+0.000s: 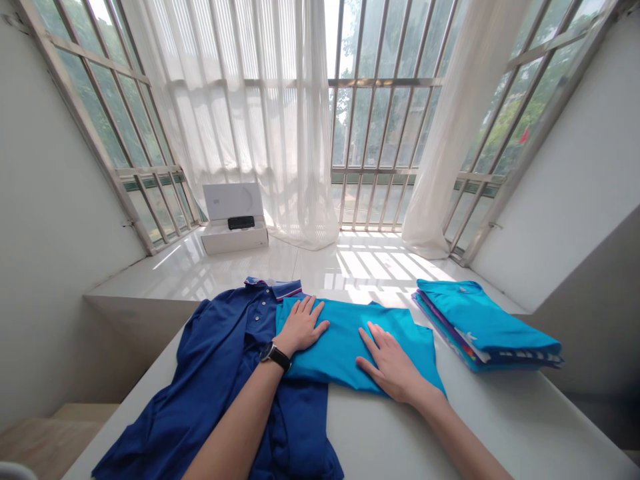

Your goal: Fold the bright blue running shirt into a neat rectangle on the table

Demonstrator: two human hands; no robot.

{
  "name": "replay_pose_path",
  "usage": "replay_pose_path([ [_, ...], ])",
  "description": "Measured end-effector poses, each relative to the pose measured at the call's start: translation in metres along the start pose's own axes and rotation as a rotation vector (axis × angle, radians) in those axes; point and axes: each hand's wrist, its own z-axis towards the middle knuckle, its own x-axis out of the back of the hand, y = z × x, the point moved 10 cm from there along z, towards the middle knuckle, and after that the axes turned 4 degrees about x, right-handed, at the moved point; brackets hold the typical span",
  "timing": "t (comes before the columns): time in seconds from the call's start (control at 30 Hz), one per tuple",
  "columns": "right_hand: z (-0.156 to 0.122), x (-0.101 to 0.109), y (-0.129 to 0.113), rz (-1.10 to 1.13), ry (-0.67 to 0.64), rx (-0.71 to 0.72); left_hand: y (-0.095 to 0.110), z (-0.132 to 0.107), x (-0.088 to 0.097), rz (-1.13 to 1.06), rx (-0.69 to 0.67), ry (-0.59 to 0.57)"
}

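A bright turquoise garment [345,340], partly folded, lies across the middle of the white table. My left hand [301,325] rests flat on its left part, fingers apart; a dark-strapped watch is on that wrist. My right hand [393,360] presses flat on the garment's right part with the fingers spread. Under the turquoise cloth's left end lies a navy polo shirt [215,373], collar toward the window and buttons showing. To the right sits a stack of folded clothes [480,323] with a turquoise shirt on top.
The white table [380,440] stands against a tiled window ledge [310,263]. On the ledge an open white box [235,239] holds a small black device [241,222]. Sheer curtains [300,133] hang before a barred window. White walls flank both sides.
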Motion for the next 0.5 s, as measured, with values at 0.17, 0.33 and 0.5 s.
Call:
replay_pose_path([
  [0.17, 0.005, 0.004, 0.01, 0.002, -0.027, 0.053, 0.001, -0.002, 0.001, -0.025, 0.011, -0.051],
  [0.33, 0.008, 0.013, 0.028, 0.006, -0.021, 0.108, -0.003, -0.003, 0.015, -0.097, 0.003, -0.073],
  [0.5, 0.007, 0.019, 0.048, -0.018, 0.054, 0.065, -0.002, -0.013, 0.049, -0.306, -0.026, -0.229],
])
